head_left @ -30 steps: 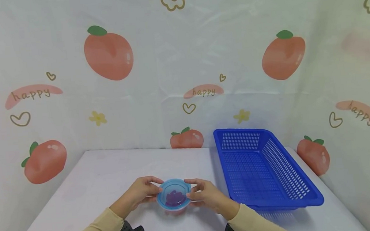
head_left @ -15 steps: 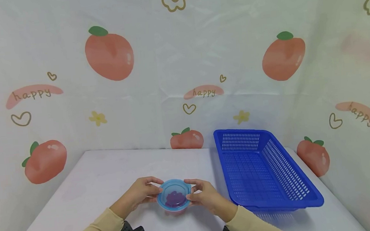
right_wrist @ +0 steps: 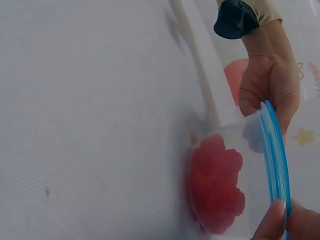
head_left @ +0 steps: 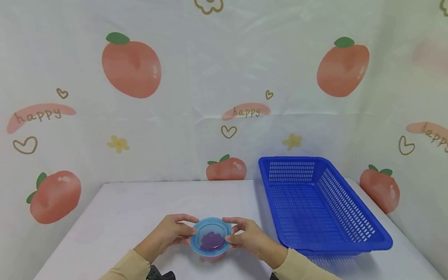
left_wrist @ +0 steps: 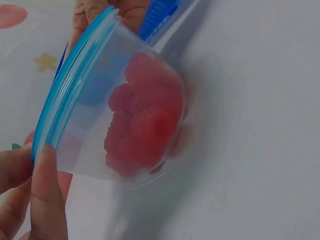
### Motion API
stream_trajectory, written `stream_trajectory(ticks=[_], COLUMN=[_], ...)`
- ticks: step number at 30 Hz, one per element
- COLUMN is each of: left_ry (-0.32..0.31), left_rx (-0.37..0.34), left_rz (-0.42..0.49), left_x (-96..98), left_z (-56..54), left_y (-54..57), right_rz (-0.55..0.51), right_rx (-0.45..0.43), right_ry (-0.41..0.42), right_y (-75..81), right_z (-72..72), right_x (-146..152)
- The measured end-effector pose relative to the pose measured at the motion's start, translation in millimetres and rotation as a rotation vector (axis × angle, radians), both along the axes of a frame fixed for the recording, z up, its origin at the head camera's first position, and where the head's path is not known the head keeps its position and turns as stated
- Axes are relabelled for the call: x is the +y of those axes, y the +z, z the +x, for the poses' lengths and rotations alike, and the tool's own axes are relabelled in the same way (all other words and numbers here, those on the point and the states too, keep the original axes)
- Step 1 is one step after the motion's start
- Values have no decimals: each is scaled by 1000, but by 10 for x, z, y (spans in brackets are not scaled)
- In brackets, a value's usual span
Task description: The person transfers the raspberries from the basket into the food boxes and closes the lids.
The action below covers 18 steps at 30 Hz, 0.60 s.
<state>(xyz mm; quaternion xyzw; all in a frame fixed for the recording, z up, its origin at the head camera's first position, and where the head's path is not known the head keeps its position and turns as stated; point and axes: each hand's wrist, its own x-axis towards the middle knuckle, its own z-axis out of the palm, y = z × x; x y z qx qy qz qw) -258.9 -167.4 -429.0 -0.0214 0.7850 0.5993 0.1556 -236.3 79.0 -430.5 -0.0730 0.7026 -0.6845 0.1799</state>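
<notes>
A round clear plastic food container [left_wrist: 92,157] with a blue lid [head_left: 211,224] is held between both hands near the front middle of the table. Red raspberries [left_wrist: 145,117] lie in its bottom and look purple through the lid in the head view. At the left side of the rim, my left hand [head_left: 173,234] pinches the lid's edge with thumb and fingers. On the opposite side my right hand [head_left: 251,236] does the same, its thumb on the rim in the right wrist view. The lid sits on all round, and the container's base is right at the white tabletop.
A large blue plastic basket [head_left: 274,206] with slotted walls stands on the right of the white table [head_left: 141,200], just beyond the right hand. Behind hangs a white cloth [head_left: 186,72] printed with fruit. Black wrist devices [head_left: 161,279] hang below both forearms.
My right wrist has shifted slightly left and its lower fingers have tucked in under the rim. The left hand and the container stay in place.
</notes>
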Motion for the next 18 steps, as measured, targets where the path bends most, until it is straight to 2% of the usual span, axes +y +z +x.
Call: stream_trajectory(ticks=[9, 18], left_ry=[-30, -110], left_rx=[-55, -29], left_rz=[22, -3], left_x=[-14, -69], left_z=[-4, 57], left_y=[32, 21], right_rz=[7, 45], right_rx=[8, 2], right_ry=[13, 22], right_y=[26, 54], right_z=[10, 38], right_x=[-2, 3])
